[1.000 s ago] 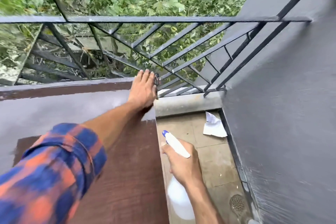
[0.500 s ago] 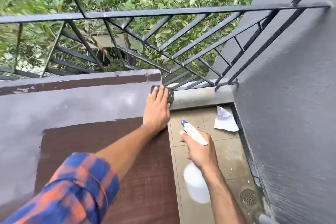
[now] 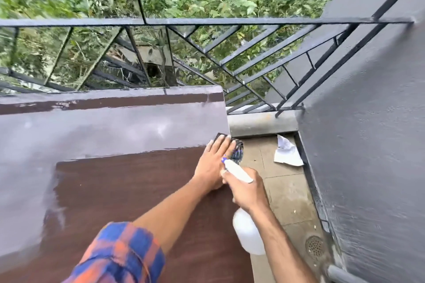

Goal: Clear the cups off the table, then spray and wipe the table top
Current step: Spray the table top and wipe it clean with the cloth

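Note:
The brown table top [image 3: 128,193] fills the lower left, its far part shiny with glare. My left hand [image 3: 212,163] lies flat, pressing a dark cloth [image 3: 238,150] onto the table's right edge; the cloth sticks out past my fingertips and over the edge. My right hand [image 3: 247,188] grips a white spray bottle [image 3: 247,232] by its neck, just right of the left hand, over the floor. The bottle's blue-tipped nozzle points toward the cloth. No cups are in view.
A black metal railing [image 3: 207,22] with foliage behind runs along the far side. A grey wall [image 3: 368,145] stands at right. Between table and wall is a narrow tiled floor strip with a crumpled white paper [image 3: 287,153] and a round drain [image 3: 315,247].
My left hand has slid the cloth back along the table's right edge from the far corner toward me. The right hand with the bottle has come closer to the left hand.

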The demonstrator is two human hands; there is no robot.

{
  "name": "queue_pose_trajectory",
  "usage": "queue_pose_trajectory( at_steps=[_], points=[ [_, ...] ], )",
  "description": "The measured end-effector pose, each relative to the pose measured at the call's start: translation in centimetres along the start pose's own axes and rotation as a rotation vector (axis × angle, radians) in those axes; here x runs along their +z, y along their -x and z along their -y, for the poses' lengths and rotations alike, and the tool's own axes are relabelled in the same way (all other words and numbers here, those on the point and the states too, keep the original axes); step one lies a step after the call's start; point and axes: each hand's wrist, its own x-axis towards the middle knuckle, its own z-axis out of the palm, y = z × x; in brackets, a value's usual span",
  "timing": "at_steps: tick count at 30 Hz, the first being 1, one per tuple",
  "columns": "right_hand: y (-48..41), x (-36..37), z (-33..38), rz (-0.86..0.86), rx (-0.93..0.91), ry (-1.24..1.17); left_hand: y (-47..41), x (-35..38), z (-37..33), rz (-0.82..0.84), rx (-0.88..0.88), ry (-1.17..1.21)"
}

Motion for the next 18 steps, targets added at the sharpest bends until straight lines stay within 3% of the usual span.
queue_pose_trajectory(
  at_steps=[4,8,13,18],
  points=[
    [1.6,3.5,1.0,0.006,0.015,0.012,1.0,-0.8,3.8,-0.076,-0.091,0.112],
    [3.2,8.0,2.7,0.028,-0.011,0.106,5.4,-2.0,11.9,-0.155,-0.216,0.115],
    [5.6,14.8,5.6,0.13,-0.056,0.177,15.1,-2.6,24.7,-0.26,-0.526,0.112],
    [7.7,20.9,8.1,0.221,-0.098,0.233,27.2,-1.8,31.7,-0.393,-0.869,0.096]
  ],
)
